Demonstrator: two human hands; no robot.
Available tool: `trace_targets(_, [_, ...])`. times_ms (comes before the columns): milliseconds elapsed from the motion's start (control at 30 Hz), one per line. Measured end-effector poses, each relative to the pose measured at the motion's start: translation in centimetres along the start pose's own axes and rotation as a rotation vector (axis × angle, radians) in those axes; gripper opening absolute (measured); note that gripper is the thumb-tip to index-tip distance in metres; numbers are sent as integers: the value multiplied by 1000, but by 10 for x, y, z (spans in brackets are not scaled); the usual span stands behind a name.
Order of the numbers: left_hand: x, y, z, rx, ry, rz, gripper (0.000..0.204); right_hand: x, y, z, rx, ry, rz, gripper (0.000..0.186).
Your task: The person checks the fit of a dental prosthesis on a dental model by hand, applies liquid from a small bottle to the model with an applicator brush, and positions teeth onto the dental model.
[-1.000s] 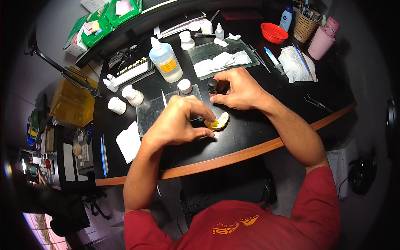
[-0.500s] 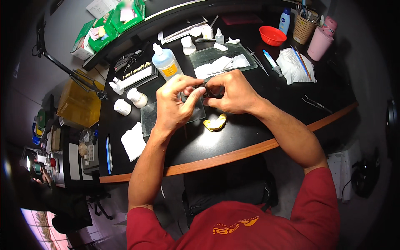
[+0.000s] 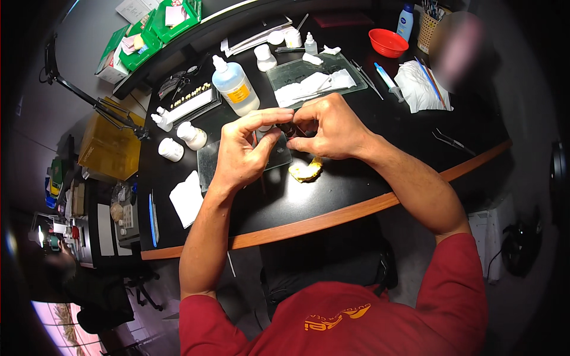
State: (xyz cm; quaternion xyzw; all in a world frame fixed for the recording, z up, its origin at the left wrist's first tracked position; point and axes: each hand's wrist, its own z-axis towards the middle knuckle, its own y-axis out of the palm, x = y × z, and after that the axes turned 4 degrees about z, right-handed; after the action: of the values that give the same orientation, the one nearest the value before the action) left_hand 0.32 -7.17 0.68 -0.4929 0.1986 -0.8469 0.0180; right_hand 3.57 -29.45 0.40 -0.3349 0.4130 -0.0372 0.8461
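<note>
- Head view: left hand (image 3: 243,151) and right hand (image 3: 329,127) raised together above the black counter (image 3: 356,196).
- Fingers (image 3: 270,115) of both hands pinched narrow on a small dark object (image 3: 286,126) between the fingertips; its kind cannot be told.
- Yellow dental cast (image 3: 306,170) on the counter, just below the right fingers.
- Glass slab (image 3: 208,163) under the left hand.
- Clear squeeze bottle (image 3: 236,88) beyond the left fingers.

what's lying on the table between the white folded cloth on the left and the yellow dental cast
In the head view, a clear glass slab lies between the white cloth and the yellow cast, partly under the left hand.
</note>
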Motion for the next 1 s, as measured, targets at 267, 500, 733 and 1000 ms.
trace_targets(267, [-2,2,-1,59,39,170,30,-1,5,0,101,-87,-44,21])
trace_targets(500, [5,2,-1,32,80,44,60,-3,6,1,72,-85,-29,24])
trace_targets(733, [6,2,-4,80,-1,226,36,-3,7,-1,84,-121,-60,21])
trace_targets(1000, [8,5,-5,201,121,396,34,-3,7,-1,92,-132,-7,23])
